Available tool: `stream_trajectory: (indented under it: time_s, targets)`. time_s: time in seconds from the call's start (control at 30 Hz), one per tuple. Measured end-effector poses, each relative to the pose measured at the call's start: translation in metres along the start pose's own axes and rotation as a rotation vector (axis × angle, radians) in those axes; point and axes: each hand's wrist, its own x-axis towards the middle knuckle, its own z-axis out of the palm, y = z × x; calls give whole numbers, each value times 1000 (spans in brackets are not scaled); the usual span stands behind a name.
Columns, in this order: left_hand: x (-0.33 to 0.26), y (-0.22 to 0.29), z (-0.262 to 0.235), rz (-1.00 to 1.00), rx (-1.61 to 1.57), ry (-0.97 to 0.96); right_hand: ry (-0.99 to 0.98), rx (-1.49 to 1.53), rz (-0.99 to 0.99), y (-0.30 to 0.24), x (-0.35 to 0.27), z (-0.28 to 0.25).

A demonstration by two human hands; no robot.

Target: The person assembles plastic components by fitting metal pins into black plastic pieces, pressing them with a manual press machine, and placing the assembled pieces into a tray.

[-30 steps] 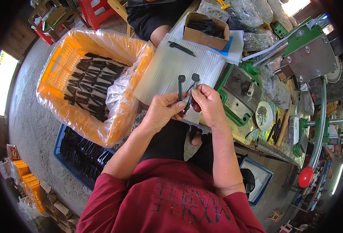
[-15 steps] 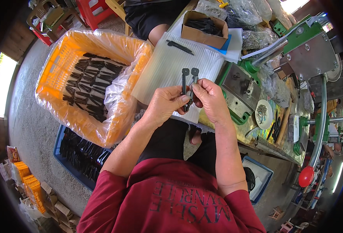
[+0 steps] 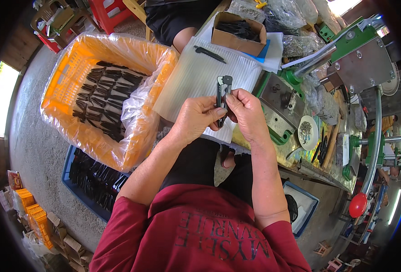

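My left hand (image 3: 196, 117) is closed on a slim, black-edged part (image 3: 219, 92), whose pale inner face shows near its rounded top. Pinched in my right hand (image 3: 249, 115) is a similar black part (image 3: 227, 82) with a round, disc-like end. The two long parts stand upright side by side, their tops touching or overlapping; fingers hide their lower ends. Beyond my hands, one slim black piece (image 3: 209, 54) lies on a white foam sheet (image 3: 182, 88). An open cardboard box (image 3: 234, 41) of black pieces stands at the sheet's far edge.
To the left is a plastic-lined orange crate (image 3: 57, 97) with rows of black pieces; a blue bin (image 3: 80, 181) of more sits below it. A green hand press (image 3: 277, 111) with a red-knobbed lever (image 3: 358, 206) and a white bowl (image 3: 308, 132) of small parts are right. Another person's knee (image 3: 184, 38) is ahead.
The two black parts, apart at their tops before, have come together. The left one has turned to show its pale inner face. Both hands stay nearly in place.
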Motion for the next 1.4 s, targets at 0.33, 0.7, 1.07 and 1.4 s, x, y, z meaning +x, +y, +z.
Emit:
stream_trajectory:
  time_s: [0.33, 0.7, 1.07, 1.4]
  targets:
    - [6, 6, 1, 14, 29, -2, 53, 5, -15, -3, 3, 1]
    - [16, 17, 6, 58, 81, 29, 128, -89, -79, -9, 6, -1]
    - [18, 23, 7, 26, 158, -11, 122, -50, -121, -11, 6, -4]
    - [18, 28, 8, 34, 130, -31, 113, -42, -152, -14, 4, -4]
